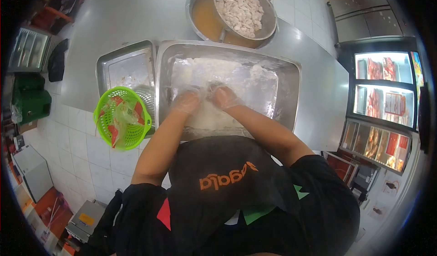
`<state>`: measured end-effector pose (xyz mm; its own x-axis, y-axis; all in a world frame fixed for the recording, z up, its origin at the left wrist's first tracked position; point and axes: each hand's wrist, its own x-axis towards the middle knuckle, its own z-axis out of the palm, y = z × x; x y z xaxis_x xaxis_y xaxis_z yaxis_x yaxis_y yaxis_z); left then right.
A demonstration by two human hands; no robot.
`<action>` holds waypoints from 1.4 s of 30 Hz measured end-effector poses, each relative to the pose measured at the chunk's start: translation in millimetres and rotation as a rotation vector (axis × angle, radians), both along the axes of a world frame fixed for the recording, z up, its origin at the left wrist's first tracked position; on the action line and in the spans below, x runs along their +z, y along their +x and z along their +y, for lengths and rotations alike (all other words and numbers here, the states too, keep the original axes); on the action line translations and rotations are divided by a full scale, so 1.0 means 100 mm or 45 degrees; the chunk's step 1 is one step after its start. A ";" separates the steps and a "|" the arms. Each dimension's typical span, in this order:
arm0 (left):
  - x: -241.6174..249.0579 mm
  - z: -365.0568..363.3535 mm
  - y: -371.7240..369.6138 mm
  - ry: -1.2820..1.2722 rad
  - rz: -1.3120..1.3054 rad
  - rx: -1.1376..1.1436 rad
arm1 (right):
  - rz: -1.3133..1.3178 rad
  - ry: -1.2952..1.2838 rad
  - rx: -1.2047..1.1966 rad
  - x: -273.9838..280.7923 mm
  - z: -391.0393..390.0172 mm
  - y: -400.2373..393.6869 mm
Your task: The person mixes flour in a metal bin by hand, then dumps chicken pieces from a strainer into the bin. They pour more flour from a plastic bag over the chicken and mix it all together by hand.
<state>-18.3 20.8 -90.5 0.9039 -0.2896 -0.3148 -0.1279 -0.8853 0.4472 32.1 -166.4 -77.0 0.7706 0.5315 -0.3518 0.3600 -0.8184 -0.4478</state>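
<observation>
A deep rectangular steel pan (298, 80) stands in front of me, with white flour (214, 118) spread over its bottom and stuck to its walls. Both of my hands wear clear plastic gloves and are down inside this pan. My left hand (186, 102) is at the left part of the flour, its fingers smeared by motion. Close beside it, slightly farther from me, my right hand (223, 96) dips its fingers into the flour; the fingertips are hard to make out. Whether either hand grips anything does not show.
Behind the pan, a metal colander (276, 23) of pale floured pieces rests over a large bowl (195, 30) of brownish liquid. To the left are a shallow metal tray (129, 69) and a green plastic basket (98, 115) holding red-and-clear wrappers. A lit display fridge (382, 85) stands at right.
</observation>
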 end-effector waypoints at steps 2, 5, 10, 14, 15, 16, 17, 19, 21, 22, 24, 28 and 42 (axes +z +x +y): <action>0.04 -0.04 -0.01 0.109 0.011 -0.184 | -0.193 0.001 0.115 0.00 -0.05 -0.03; 0.19 -0.19 -0.02 -0.064 0.017 0.011 | -0.161 0.098 0.088 -0.26 -0.15 0.02; 0.04 -0.23 0.00 0.004 -0.018 -0.045 | 0.004 0.116 -0.104 0.04 -0.24 0.15; 0.35 -0.25 0.09 -0.077 -0.017 -0.054 | 0.467 0.141 -0.261 0.67 -0.34 0.38; 0.34 -0.27 0.07 -0.137 -0.056 -0.063 | 0.539 0.251 -0.335 0.89 -0.35 0.45; 0.31 -0.29 0.04 -0.195 -0.090 -0.073 | 0.614 0.362 -0.409 1.12 -0.35 0.53; 0.29 -0.31 0.02 -0.252 -0.120 -0.085 | 0.693 0.476 -0.486 1.32 -0.37 0.60; 0.52 -0.37 0.05 -0.256 -0.010 -0.118 | 0.612 0.682 -0.533 1.62 -0.47 0.89; 0.51 -0.43 0.05 -0.233 0.070 -0.234 | 0.587 0.744 -0.667 1.80 -0.42 1.34; 0.33 -0.44 0.03 -0.208 0.094 -0.326 | 0.523 0.935 -0.766 2.11 -0.37 1.39; 0.10 -0.43 -0.01 -0.150 0.157 -0.478 | 0.442 1.297 -0.976 2.28 -0.27 1.63; 0.05 -0.31 -0.05 -0.186 0.289 -0.360 | 0.028 1.050 -0.738 1.98 -0.44 2.17; 0.27 -0.29 -0.21 -0.007 0.718 -0.494 | 0.703 0.046 0.203 0.58 -0.47 -0.31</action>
